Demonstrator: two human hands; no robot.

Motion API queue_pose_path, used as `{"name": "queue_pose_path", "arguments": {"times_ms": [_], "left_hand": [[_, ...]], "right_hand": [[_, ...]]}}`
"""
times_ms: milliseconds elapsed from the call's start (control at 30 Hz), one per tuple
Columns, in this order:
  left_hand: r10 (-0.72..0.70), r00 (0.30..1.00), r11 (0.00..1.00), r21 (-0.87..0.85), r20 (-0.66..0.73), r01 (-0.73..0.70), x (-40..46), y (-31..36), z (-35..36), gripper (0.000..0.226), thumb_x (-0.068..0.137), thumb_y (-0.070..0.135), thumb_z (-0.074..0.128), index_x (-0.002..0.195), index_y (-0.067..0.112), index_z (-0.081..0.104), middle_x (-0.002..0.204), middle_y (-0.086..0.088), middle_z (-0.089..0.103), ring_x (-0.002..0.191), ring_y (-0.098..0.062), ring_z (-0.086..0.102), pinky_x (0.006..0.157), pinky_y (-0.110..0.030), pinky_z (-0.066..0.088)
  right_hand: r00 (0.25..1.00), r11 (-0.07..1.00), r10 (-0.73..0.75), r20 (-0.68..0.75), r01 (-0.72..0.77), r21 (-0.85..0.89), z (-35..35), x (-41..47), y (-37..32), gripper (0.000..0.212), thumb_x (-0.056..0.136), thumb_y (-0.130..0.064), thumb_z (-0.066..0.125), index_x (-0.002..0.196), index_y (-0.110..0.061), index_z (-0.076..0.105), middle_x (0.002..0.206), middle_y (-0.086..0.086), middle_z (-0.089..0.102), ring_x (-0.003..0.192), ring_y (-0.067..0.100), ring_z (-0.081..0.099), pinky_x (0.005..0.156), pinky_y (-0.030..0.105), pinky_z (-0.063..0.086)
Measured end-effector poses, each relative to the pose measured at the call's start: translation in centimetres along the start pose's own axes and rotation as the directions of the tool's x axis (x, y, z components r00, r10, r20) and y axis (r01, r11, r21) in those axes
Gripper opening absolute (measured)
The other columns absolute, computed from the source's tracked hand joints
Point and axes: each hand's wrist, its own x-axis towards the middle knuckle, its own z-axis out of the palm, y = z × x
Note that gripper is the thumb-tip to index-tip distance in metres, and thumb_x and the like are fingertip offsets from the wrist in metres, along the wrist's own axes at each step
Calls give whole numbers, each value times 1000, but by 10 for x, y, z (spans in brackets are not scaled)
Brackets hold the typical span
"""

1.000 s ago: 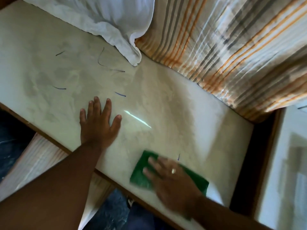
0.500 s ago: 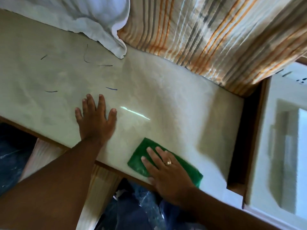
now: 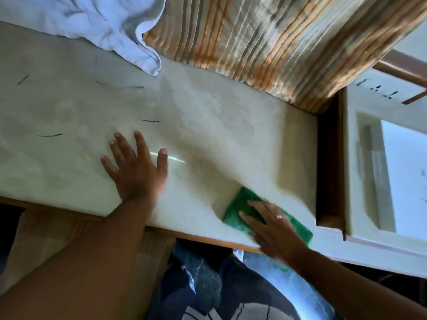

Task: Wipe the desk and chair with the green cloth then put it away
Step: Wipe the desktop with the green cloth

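The green cloth (image 3: 238, 210) lies flat on the pale desk top (image 3: 219, 125), near the desk's front right corner. My right hand (image 3: 273, 229) presses down on the cloth with fingers spread, covering its middle and right part; a ring shows on one finger. My left hand (image 3: 136, 168) rests palm down on the bare desk, fingers apart, well left of the cloth and holding nothing. Several dark pen marks (image 3: 149, 121) streak the desk surface to the left. A light wooden surface (image 3: 46, 236) shows under the desk's front edge at the lower left; I cannot tell whether it is the chair.
A white cloth (image 3: 92, 21) is bunched at the desk's back left. A striped orange and grey curtain (image 3: 277, 38) hangs along the back edge. A dark gap (image 3: 328, 162) separates the desk from a white cabinet (image 3: 353, 181) on the right. The desk's front edge has a brown wooden rim (image 3: 198, 239).
My right hand and the green cloth have slid to the right along the desk's front edge, closer to the right corner. My left hand stays flat on the desk.
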Motion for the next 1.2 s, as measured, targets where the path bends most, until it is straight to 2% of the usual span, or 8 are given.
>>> {"name": "queue_pose_path", "arguments": {"times_ms": [200,400,533,667,767,833,1033,1200], "left_hand": [[32,999,997,-68,13,-31,1,-7,-1,76,99,61,27,159,15,17,165,-27,7,153,-41,6,120,-62,0],[72,997,989,-135,24,-68,0,-12,-2,75,100,59,27,159,15,17,165,-26,6,153,-41,7,120,-59,-3],[144,986,975,-185,86,-126,5,-26,-9,73,100,56,34,159,15,19,165,-27,6,153,-41,5,120,-55,-3],[190,982,972,-141,13,-186,32,-65,-22,69,101,49,39,159,16,21,166,-24,11,153,-42,11,121,-54,3],[97,993,989,-108,-72,-105,72,-111,-37,67,101,47,40,157,14,27,164,-24,18,151,-44,16,121,-57,4],[34,992,997,-61,-118,-41,98,-147,-47,73,96,53,34,156,12,29,163,-25,22,150,-45,19,120,-59,4],[-174,978,980,76,-115,183,115,-217,-49,87,92,72,13,159,16,12,166,-23,8,153,-40,3,121,-55,-6],[-186,978,980,50,-90,190,121,-216,-49,88,92,75,15,158,16,14,166,-24,9,153,-41,6,121,-57,0]], "right_hand": [[758,769,639,-130,-634,84,-16,59,-3,50,90,-15,56,139,-24,51,141,22,45,116,44,45,93,54,44],[940,941,338,-35,-337,31,-3,-5,-31,63,84,-20,57,139,-44,39,137,10,46,109,34,53,88,48,51],[668,688,719,-192,-724,58,-19,69,3,48,94,-25,51,141,-30,46,145,18,40,119,42,43,101,48,41],[775,812,583,-242,-549,199,-9,167,-85,31,89,-45,50,120,-44,55,116,-12,63,100,24,59,76,25,49],[984,1000,1,-176,0,9,3,196,-146,34,89,-40,50,123,-40,56,119,-7,60,100,21,59,77,28,48],[984,985,-169,-60,166,-51,-1,216,-126,40,91,-41,51,131,-38,49,126,3,56,107,27,57,83,38,48],[921,937,343,-183,-348,4,-35,322,-47,47,95,-37,45,142,-36,41,149,11,35,122,38,40,96,45,38],[989,981,142,-49,-134,142,-10,275,-115,42,93,-46,40,133,-38,46,127,-1,49,109,32,52,84,37,43]]}}
